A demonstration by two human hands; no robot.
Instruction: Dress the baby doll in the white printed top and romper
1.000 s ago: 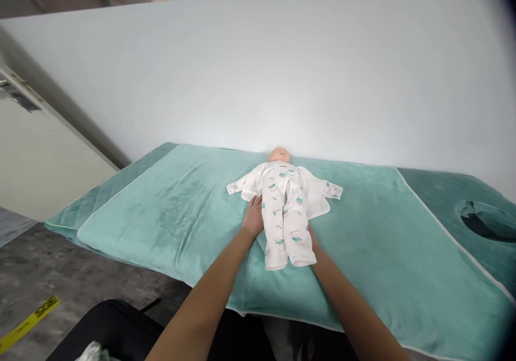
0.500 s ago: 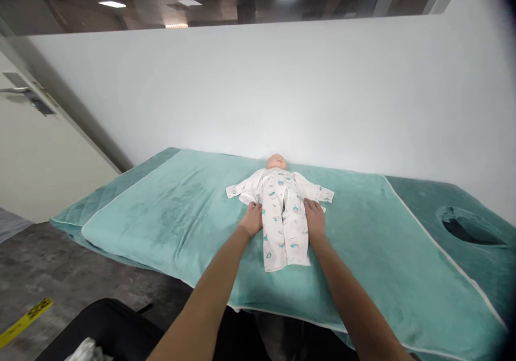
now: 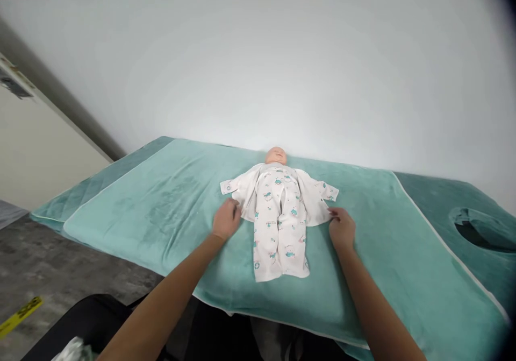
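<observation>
A baby doll lies face up, its head toward the wall. Over its body are printed baby pants, laid flat with the legs toward me. Beneath them a white baby shirt is spread out, sleeves pointing to both sides. My left hand pinches the shirt's lower left corner. At the opposite lower corner, my right hand has its thumb and fingers closed on the shirt's edge. The doll's trunk and limbs are hidden by the clothes.
A green padded bed with a face hole at its right end carries everything. Behind it rises a white wall. A door stands at the left, and a black chair is below the bed's front edge.
My hands have moved apart, from beside the pants out to the shirt's corners. The shirt's lower flaps are now drawn out to both sides. My view has tilted down.
</observation>
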